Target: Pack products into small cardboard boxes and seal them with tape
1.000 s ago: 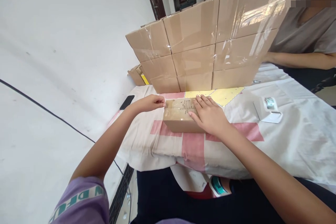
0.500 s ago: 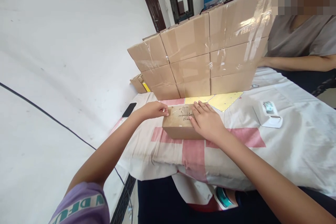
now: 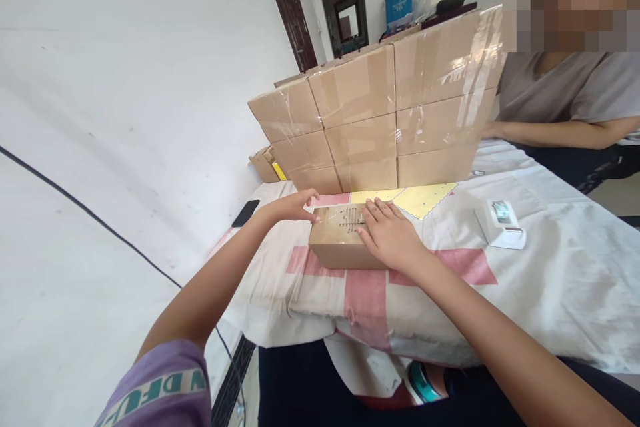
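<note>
A small cardboard box (image 3: 333,240) lies on a white cloth with pink and yellow patches (image 3: 450,280). My right hand (image 3: 390,235) rests flat on the box's top, fingers stretched out over a printed mark. My left hand (image 3: 293,206) is at the box's far left corner, its fingers extended and touching the edge. Neither hand holds anything.
A wall of stacked, taped cardboard boxes (image 3: 380,117) stands just behind the small box. A small white device (image 3: 500,223) lies on the cloth to the right. A dark phone (image 3: 245,212) lies at the left edge. Another person (image 3: 565,103) sits at the far right.
My left hand's fingers have lifted and spread at the box's corner. The right hand stays flat on the box. The view has shifted slightly.
</note>
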`<action>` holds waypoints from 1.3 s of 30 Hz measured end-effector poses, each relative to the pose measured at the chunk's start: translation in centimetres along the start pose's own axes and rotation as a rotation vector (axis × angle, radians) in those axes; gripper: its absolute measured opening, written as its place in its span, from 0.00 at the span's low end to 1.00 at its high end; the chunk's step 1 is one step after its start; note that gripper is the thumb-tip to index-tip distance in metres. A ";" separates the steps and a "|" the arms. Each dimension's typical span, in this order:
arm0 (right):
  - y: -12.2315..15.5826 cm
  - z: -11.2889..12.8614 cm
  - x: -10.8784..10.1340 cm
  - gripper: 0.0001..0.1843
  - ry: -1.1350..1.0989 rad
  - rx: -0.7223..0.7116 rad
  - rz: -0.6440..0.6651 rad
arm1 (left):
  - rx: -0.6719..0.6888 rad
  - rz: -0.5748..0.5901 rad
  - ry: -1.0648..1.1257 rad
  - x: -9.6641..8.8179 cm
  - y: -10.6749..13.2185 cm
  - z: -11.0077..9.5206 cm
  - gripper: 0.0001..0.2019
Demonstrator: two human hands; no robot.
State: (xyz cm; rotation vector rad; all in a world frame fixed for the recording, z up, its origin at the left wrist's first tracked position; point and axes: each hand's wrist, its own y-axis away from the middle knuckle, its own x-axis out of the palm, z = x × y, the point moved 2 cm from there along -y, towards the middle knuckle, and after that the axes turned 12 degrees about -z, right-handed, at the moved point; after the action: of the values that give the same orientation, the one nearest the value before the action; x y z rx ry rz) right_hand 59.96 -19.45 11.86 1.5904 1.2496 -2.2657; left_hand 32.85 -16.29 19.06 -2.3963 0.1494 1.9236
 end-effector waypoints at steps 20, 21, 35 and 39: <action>0.4 0.0 -1.7 0.24 -0.197 0.176 -0.057 | 0.652 -0.832 -0.149 9.8 9.1 2.3 0.30; 0.2 0.1 -1.7 0.22 -0.181 0.189 -0.065 | 0.660 -0.873 -0.180 9.9 9.2 2.2 0.29; 4.1 -4.4 0.0 0.30 -0.858 0.235 -0.216 | 0.281 -0.909 0.518 15.2 9.1 3.3 0.16; 7.4 -3.6 2.2 0.56 -0.955 0.134 -0.139 | 0.190 -0.841 0.787 17.9 8.0 3.9 0.18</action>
State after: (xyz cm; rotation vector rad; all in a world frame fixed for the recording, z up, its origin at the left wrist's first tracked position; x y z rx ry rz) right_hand 65.42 -21.14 5.52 0.2764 0.9360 -2.6653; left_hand 31.95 -24.40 0.81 -2.3520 -0.5248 0.5631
